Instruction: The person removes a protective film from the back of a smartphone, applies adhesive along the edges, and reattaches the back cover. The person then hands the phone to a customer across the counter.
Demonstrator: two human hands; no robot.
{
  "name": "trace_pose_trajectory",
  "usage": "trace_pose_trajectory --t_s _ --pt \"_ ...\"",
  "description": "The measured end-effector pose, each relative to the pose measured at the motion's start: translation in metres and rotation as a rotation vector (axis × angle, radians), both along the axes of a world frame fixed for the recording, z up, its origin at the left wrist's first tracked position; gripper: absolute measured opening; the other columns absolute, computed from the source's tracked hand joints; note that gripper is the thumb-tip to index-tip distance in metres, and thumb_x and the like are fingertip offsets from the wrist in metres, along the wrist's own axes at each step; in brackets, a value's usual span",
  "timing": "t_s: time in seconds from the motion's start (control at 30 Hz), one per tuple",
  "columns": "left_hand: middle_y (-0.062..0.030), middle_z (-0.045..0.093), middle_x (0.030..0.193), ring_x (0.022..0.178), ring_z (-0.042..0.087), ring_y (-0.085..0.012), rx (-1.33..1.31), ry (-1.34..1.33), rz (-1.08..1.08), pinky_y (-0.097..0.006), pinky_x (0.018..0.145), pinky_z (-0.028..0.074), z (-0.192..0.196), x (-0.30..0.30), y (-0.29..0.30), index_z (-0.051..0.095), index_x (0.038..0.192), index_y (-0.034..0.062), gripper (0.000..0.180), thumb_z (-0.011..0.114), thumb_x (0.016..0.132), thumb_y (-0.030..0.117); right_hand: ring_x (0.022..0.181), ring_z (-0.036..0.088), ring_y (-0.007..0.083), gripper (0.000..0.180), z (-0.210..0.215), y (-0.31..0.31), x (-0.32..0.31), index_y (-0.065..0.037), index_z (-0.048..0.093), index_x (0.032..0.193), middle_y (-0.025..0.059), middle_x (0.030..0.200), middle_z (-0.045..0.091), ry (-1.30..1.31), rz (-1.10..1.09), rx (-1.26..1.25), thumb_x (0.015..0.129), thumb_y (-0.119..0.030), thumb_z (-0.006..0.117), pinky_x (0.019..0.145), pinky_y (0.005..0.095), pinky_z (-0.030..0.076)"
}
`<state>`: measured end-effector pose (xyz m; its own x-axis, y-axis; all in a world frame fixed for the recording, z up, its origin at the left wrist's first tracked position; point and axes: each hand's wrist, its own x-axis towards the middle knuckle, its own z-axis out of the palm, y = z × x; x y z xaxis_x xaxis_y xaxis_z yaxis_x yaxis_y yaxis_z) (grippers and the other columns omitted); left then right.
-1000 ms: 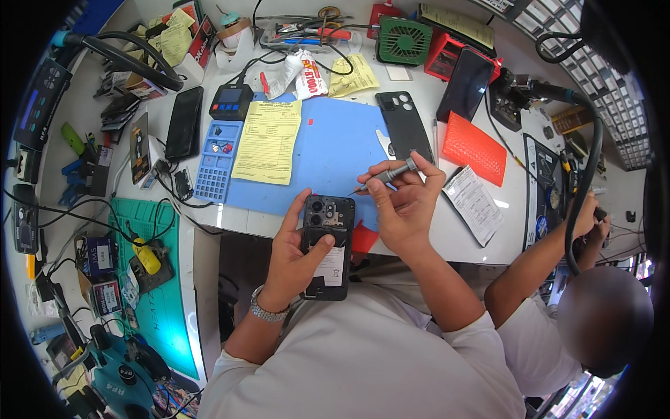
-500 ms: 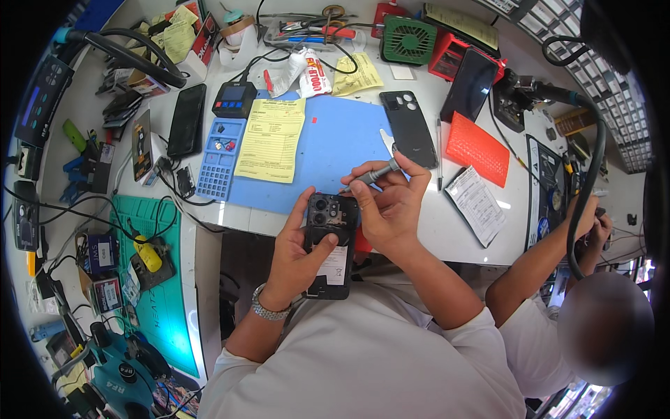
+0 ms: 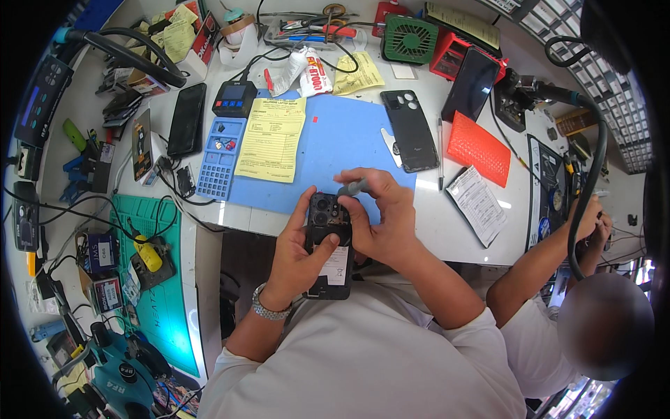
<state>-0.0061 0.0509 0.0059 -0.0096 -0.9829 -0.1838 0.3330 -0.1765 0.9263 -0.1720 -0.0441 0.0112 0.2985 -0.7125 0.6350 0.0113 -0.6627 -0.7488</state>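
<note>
A smartphone with its back off (image 3: 328,289) is gripped in my left hand (image 3: 296,253), the thumb lying across its middle. Its camera lenses and inner parts face up at the far end, and a white label shows lower down. My right hand (image 3: 382,216) is closed on a grey screwdriver (image 3: 354,187), held over the phone's upper right part beside the lenses. The tip of the screwdriver is hidden. A dark phone back cover (image 3: 412,133) with camera holes lies on the table beyond my right hand, next to a flat metal pry tool (image 3: 389,148).
On the blue mat (image 3: 342,133) lie a yellow form (image 3: 271,143) and a blue parts tray (image 3: 222,160). To the right are a pen (image 3: 440,153), a red bubble pouch (image 3: 478,149) and a paper-covered packet (image 3: 480,202). A co-worker's hands (image 3: 593,223) are at far right.
The screwdriver has gone from slanting outward to nearer upright over the phone, and my right hand has shifted slightly left with it. My left hand and the phone stay in place.
</note>
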Motion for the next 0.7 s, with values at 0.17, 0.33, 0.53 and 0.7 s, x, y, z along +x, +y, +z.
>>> trace_pose_trajectory --t_s 0.17,0.33,0.53,0.7 --pt "-0.0173 0.065 0.146 0.130 0.065 -0.0178 -0.053 -0.156 -0.010 -0.032 0.108 0.053 0.006 -0.002 -0.001 0.026 0.172 -0.0023 0.084 0.069 0.100 -0.009 0.116 0.073 0.0329 0.052 0.004 0.005 -0.010 -0.005 0.066 0.131 0.0252 0.140 0.065 0.088 -0.005 -0.044 0.086 0.020 0.070 0.082 0.0350 0.066" --pt "-0.0145 0.067 0.141 0.125 0.067 -0.0150 -0.154 -0.263 -0.014 -0.030 0.105 0.054 -0.003 -0.003 0.002 0.023 0.172 -0.0020 0.084 0.068 0.101 -0.005 0.113 0.076 0.0314 0.051 0.031 0.005 0.000 -0.005 0.070 0.128 0.0230 0.135 0.067 0.246 -0.065 -0.029 0.082 0.018 0.072 0.077 0.0377 0.065" --pt "-0.0169 0.064 0.145 0.129 0.065 -0.0172 -0.130 -0.248 -0.034 -0.031 0.108 0.053 0.004 -0.002 0.000 0.024 0.171 -0.0042 0.085 0.070 0.100 -0.006 0.113 0.074 0.0347 0.048 0.020 0.005 -0.008 -0.007 0.068 0.128 0.0176 0.127 0.068 0.245 -0.156 -0.074 0.085 0.013 0.076 0.092 0.0474 0.060" --pt "-0.0201 0.061 0.151 0.134 0.063 -0.0199 -0.113 -0.207 -0.024 -0.033 0.111 0.052 0.010 -0.004 -0.001 0.025 0.170 -0.0068 0.085 0.071 0.099 -0.007 0.116 0.072 0.0352 0.052 0.017 -0.003 -0.006 -0.009 0.063 0.127 0.0115 0.111 0.070 0.151 -0.121 -0.102 0.082 0.011 0.080 0.100 0.0501 0.054"
